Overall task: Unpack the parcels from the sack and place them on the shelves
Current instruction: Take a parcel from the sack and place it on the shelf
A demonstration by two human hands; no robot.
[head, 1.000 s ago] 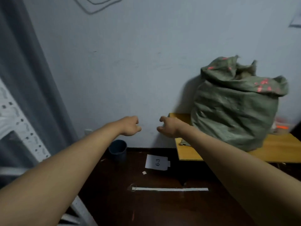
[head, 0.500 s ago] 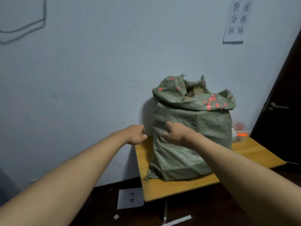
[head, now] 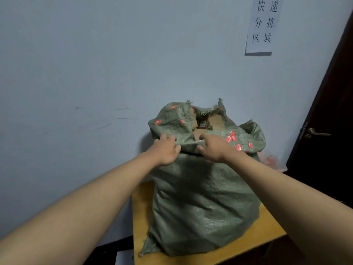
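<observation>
**Op 1:** Since half a second back, both hands are sitting higher: I'm watching them up on the rolled rim of the sack [head: 200, 197] now, where they were down by its left flank before. There's only the head view, so I'm going by that.

**Op 2:** What are the grips doing?

**Op 1:** I'm seeing the left hand [head: 166, 150] curling its fingers over the folded cloth at the near left of the mouth, and the right hand [head: 214, 148] pinching the same fold just beside it, thumb under, fingers over. Both are clamping on fabric, not on any box.

**Op 2:** And the parcels?

**Op 1:** The parcels [head: 207, 124] are showing as brown cardboard inside the open mouth, behind the hands. The sack is standing upright on the yellow counter [head: 267, 240], close to its left edge and against the wall [head: 95, 73].

**Op 2:** What's worrying you?

**Op 1:** I'm thinking a hard pull toward me is risking tipping the whole sack off the near edge. The woven rim is looking frayed, so it may be tearing. The top boxes are sitting loose; opening the mouth wide could be spilling them. No shelves are showing.
</observation>
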